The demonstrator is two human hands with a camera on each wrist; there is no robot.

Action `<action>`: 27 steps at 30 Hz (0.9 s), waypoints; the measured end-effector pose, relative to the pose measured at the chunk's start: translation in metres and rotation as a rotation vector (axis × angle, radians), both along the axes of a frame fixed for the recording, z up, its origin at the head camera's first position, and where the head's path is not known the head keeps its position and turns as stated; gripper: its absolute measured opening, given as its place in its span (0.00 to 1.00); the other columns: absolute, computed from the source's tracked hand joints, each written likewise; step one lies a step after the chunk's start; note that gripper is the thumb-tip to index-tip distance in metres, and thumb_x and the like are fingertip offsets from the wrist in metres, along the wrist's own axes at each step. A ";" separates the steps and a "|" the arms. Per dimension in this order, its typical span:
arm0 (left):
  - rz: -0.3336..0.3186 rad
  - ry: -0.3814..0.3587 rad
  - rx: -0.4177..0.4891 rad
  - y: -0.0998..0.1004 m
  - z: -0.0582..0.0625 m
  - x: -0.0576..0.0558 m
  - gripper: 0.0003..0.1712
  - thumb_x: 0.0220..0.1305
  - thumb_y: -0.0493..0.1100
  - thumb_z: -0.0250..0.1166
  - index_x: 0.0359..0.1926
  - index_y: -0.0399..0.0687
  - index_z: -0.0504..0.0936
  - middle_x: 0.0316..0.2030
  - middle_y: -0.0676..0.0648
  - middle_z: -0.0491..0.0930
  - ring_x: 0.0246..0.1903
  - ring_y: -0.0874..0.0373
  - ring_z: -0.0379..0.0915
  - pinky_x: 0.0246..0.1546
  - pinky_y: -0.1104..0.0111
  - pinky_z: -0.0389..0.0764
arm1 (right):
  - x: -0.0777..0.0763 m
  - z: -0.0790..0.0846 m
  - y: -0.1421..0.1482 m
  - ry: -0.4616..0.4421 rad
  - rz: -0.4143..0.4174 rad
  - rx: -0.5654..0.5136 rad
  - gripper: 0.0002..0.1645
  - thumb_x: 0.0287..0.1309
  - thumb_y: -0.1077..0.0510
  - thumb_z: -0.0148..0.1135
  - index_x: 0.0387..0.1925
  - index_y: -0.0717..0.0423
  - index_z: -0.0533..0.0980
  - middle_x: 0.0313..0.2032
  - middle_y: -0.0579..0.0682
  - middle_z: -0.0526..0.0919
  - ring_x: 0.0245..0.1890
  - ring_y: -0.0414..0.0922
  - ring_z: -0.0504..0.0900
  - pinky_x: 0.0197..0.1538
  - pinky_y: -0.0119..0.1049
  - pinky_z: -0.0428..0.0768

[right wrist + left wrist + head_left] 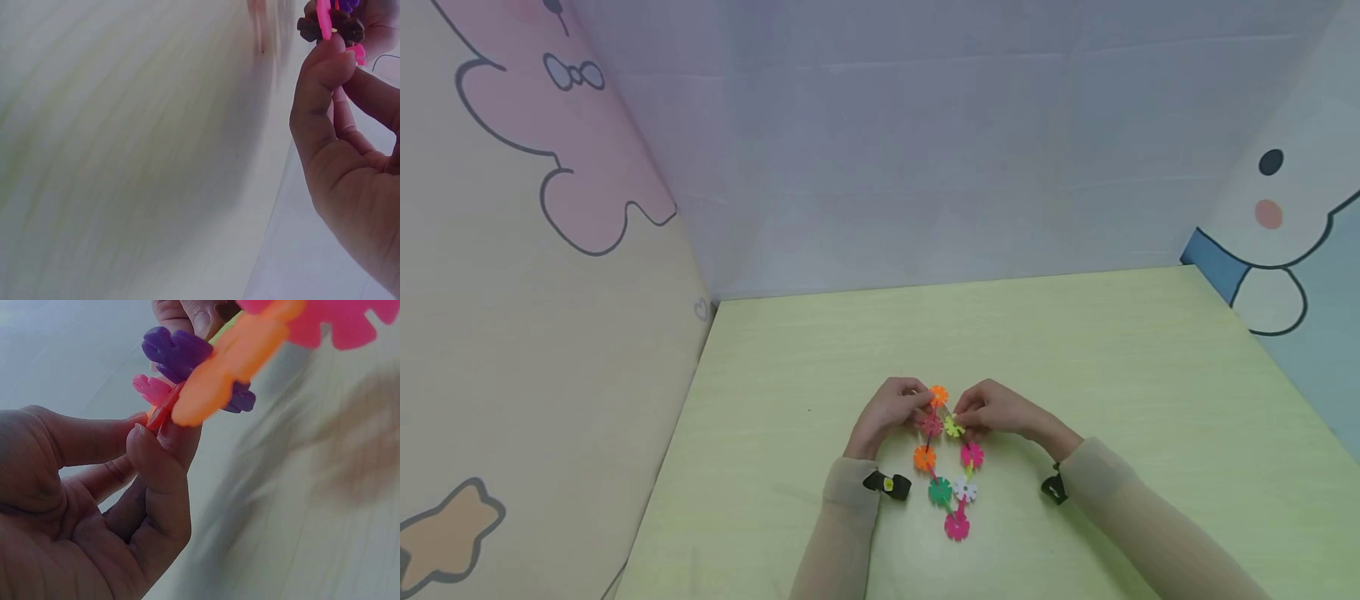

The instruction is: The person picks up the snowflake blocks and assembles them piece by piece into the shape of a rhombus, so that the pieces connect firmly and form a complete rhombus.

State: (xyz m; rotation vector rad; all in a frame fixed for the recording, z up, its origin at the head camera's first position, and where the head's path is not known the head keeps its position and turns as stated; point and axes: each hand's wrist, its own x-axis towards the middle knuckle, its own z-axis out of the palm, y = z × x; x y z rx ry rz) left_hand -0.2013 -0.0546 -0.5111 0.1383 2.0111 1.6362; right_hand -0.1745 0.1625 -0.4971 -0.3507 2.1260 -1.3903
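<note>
Interlocking plastic snowflake discs form a loop-shaped chain held up between both hands. Its lowest piece is a pink disc (pixel 957 526), with a green disc (pixel 940 492) and a white disc (pixel 966 490) just above. My left hand (pixel 892 410) is at the upper left, by the top orange disc (pixel 938 396). In the left wrist view its thumb and fingers pinch a red disc (pixel 165 411), close to a purple disc (pixel 176 354). My right hand (pixel 1000 410) pinches the chain beside the yellow disc (pixel 953 426); a dark brown disc (pixel 350 30) shows at its fingertips.
The hands work above the near middle of a pale yellow-green table (pixel 790 358). A plain light sheet (pixel 925 167) rises along the back edge. Cartoon-printed panels stand at the left (pixel 550 350) and right (pixel 1322 333). Both wrists wear black straps.
</note>
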 end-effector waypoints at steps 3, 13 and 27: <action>-0.005 -0.009 0.013 0.000 -0.001 0.000 0.10 0.67 0.39 0.61 0.31 0.37 0.82 0.26 0.44 0.81 0.19 0.59 0.75 0.24 0.68 0.78 | 0.001 0.000 0.000 -0.007 -0.002 -0.017 0.07 0.62 0.64 0.60 0.33 0.65 0.80 0.26 0.54 0.83 0.24 0.47 0.82 0.31 0.41 0.81; -0.035 0.005 0.000 -0.001 -0.002 0.000 0.10 0.67 0.38 0.60 0.30 0.38 0.80 0.23 0.46 0.77 0.18 0.59 0.71 0.21 0.70 0.75 | 0.004 0.003 -0.002 -0.017 -0.024 -0.062 0.07 0.60 0.65 0.61 0.33 0.68 0.80 0.25 0.58 0.83 0.24 0.52 0.82 0.32 0.46 0.81; -0.065 0.034 -0.011 0.001 0.001 0.002 0.12 0.68 0.38 0.59 0.27 0.38 0.80 0.20 0.47 0.76 0.17 0.59 0.70 0.20 0.69 0.73 | 0.005 0.002 -0.004 -0.025 -0.038 -0.057 0.06 0.61 0.68 0.58 0.32 0.69 0.79 0.25 0.58 0.82 0.23 0.47 0.81 0.32 0.43 0.81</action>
